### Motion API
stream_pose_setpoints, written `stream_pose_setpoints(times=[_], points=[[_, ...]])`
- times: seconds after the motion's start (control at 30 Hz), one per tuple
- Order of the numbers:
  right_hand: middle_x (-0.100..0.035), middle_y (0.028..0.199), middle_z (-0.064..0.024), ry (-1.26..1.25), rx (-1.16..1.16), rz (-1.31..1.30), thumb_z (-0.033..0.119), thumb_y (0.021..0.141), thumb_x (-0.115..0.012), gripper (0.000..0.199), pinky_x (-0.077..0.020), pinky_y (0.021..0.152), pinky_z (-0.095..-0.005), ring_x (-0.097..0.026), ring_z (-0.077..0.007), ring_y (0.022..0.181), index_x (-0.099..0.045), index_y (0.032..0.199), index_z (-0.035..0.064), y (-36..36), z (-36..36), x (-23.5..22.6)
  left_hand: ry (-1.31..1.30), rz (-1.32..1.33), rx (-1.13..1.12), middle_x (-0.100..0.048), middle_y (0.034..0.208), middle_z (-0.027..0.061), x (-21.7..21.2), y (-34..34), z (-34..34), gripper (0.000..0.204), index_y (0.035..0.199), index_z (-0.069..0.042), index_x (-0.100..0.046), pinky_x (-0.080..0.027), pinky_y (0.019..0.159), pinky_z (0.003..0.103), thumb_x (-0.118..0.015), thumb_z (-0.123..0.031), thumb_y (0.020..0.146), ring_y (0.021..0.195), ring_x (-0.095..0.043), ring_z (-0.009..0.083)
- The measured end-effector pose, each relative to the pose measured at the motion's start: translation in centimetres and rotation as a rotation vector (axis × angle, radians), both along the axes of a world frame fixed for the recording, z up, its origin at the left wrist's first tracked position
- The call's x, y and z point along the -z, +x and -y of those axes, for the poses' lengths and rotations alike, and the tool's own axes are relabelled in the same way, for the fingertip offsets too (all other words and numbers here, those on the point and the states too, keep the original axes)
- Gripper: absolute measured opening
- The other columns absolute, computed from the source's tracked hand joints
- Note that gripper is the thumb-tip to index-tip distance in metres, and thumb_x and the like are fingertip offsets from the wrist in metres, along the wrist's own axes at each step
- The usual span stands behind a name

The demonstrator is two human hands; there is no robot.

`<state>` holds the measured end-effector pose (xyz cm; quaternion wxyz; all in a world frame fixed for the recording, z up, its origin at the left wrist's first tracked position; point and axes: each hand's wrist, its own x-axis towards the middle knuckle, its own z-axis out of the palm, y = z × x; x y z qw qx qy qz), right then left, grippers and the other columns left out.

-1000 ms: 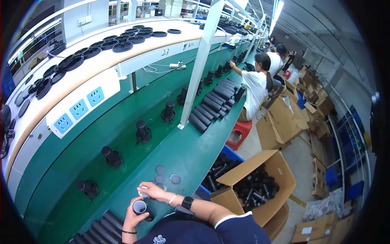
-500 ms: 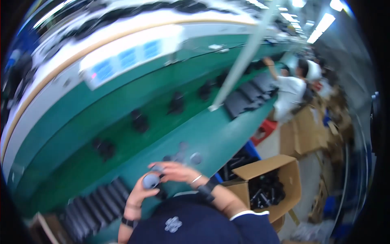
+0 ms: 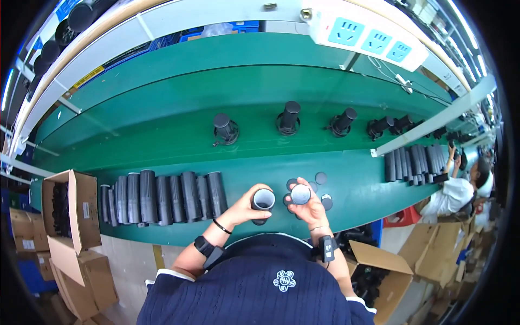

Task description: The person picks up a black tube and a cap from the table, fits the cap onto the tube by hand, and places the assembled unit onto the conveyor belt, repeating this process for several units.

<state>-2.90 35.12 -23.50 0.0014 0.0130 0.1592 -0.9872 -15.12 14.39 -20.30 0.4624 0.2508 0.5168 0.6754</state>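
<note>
My left hand is wrapped round a black tube, held upright with its open, pale-lined end facing up. Pinched in the fingers of my right hand is a round disc-like cap with a light grey face. The cap is beside the tube's mouth, apart from it. Several dark round discs lie on the green bench around my right hand. One disc beside my fingers shows a small pale patch. My right hand partly hides others.
Rows of black tubes lie left and right. Black cylinders on round stands line the belt behind. Cardboard boxes stand left and lower right. A slanted post and a co-worker are at right.
The view has swung left and levelled. My hands, close together around the tube before, are now apart, with the cap in my right hand.
</note>
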Motion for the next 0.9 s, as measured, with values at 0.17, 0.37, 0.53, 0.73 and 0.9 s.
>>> stream_pose_setpoints(times=[0.17, 0.37, 0.53, 0.73, 0.9], points=[[-0.043, 0.133, -0.0118, 0.076, 0.019, -0.004, 0.004, 0.074, -0.075, 0.066, -0.0513, 0.084, -0.0404, -0.051, -0.0369, 0.114, -0.045, 0.131, 0.0146, 0.2, -0.2, 0.3, 0.003, -0.037, -0.019, -0.057, 0.109, 0.0022, 0.2, 0.1, 0.0, 0.061, 0.119, -0.005, -0.053, -0.042, 0.092, 0.029, -0.082, -0.012, 0.066, 0.104, -0.053, 0.0132], [-0.046, 0.135, -0.0104, 0.18, 0.059, -0.012, -0.004, 0.072, -0.074, 0.062, -0.045, 0.099, -0.0412, -0.044, -0.0362, 0.126, -0.048, 0.125, 0.0143, -0.6, 0.0, -0.8, 0.081, 0.058, 0.123, -0.058, 0.114, 0.0032, 0.2, 0.2, -0.5, 0.062, 0.12, -0.003, -0.053, -0.04, 0.096, 0.03, -0.082, -0.013, 0.066, 0.106, -0.053, 0.0135], [-0.046, 0.135, -0.0079, 0.312, 0.082, 0.016, -0.007, 0.069, -0.074, 0.063, -0.0407, 0.103, -0.0401, -0.042, -0.0323, 0.129, -0.049, 0.123, 0.0141, -1.2, 0.6, -0.3, 0.111, 0.167, 0.198, -0.058, 0.114, 0.0044, 0.3, 0.3, -1.3, 0.064, 0.122, -0.004, -0.054, -0.04, 0.097, 0.031, -0.083, -0.012, 0.065, 0.108, -0.053, 0.015], [-0.045, 0.135, -0.01, 0.448, 0.085, 0.067, -0.011, 0.066, -0.075, 0.067, -0.0446, 0.097, -0.0348, -0.049, -0.0217, 0.119, -0.048, 0.122, 0.0137, -1.4, 0.9, 0.2, 0.096, 0.279, 0.174, -0.058, 0.109, 0.0011, 0.4, 0.2, -1.3, 0.063, 0.12, -0.004, -0.054, -0.042, 0.093, 0.028, -0.081, -0.008, 0.063, 0.103, -0.054, 0.0124], [-0.042, 0.139, -0.014, 0.238, -0.001, 0.08, 0.031, 0.079, -0.075, 0.075, -0.0392, 0.102, -0.0399, -0.048, -0.0251, 0.122, -0.037, 0.139, 0.0091, -1.6, 1.6, -1.2, 0.07, 0.221, 0.169, -0.058, 0.109, 0.0007, 0.9, 0.2, -1.4, 0.062, 0.121, -0.005, -0.053, -0.043, 0.091, 0.028, -0.08, -0.005, 0.066, 0.102, -0.054, 0.0112]])
